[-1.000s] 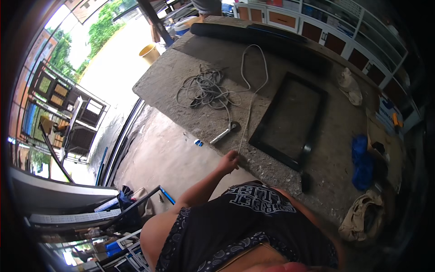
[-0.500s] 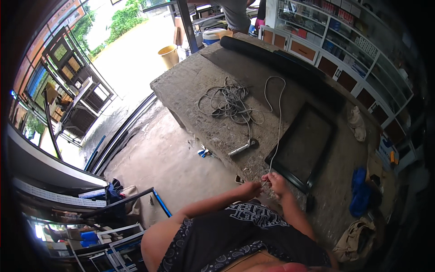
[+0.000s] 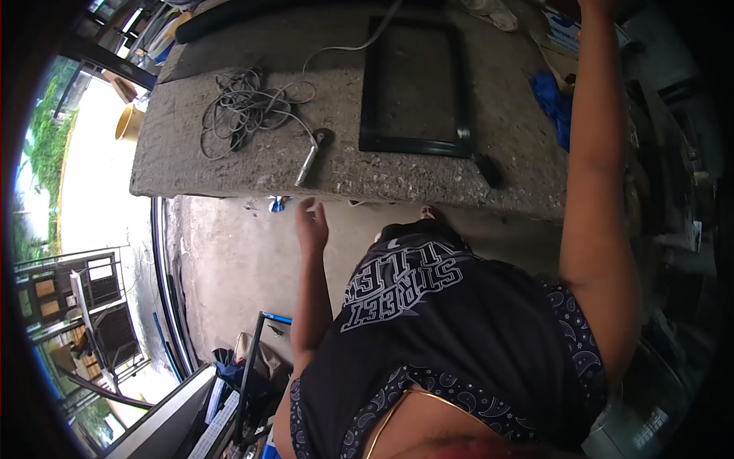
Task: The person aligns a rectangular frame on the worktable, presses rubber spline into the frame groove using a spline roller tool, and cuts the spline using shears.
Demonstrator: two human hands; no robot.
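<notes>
My left hand (image 3: pixel 312 222) is in front of the near table edge, fingers loosely apart with nothing visible in them. Nearest to it lies a silver-handled tool (image 3: pixel 307 164) with a dark round head. My right arm stretches far forward along the right side; its hand (image 3: pixel 599 5) is cut off by the top edge, so its fingers are hidden. A tangled grey cord (image 3: pixel 248 107) lies on the table's left part, and one strand runs up out of view. Right of it lies a black rectangular frame (image 3: pixel 413 145), a small dark block (image 3: pixel 486 170) by its near right corner.
The rough concrete-like table (image 3: pixel 176 164) spans the upper view. A dark roll (image 3: pixel 229 19) lies along its far side. At the right are blue plastic (image 3: pixel 550 103) and a pale cloth (image 3: pixel 493 11). A yellow bucket (image 3: pixel 128 122) stands left; framed pieces (image 3: pixel 256 359) lean at lower left.
Both hands held the cord together at the table edge; now they are apart. My left hand is off the cord, my right arm has reached far forward. The view has turned.
</notes>
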